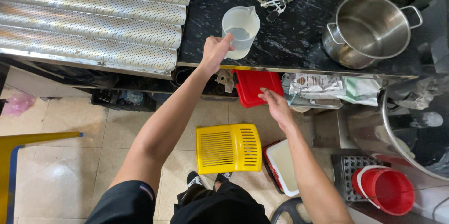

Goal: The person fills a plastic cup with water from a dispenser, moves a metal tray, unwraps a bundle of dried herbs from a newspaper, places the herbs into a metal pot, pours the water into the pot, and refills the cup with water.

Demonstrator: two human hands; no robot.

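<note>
My left hand point(216, 51) grips the handle side of a white plastic measuring jug point(240, 28) that stands near the front edge of the black stone counter point(290, 37); a little clear liquid lies in its bottom. My right hand point(275, 102) reaches under the counter edge, fingers apart, touching a red plastic lid or tray point(255, 86) on the shelf below. Beside it lie silvery and white bags point(318, 86).
A steel pot point(369, 30) stands on the counter at right, keys point(273, 5) behind the jug. Perforated metal baguette trays point(93, 13) lie at left. On the floor are a yellow slatted crate point(228, 148), a white bin point(285, 165) and a red bucket point(386, 189).
</note>
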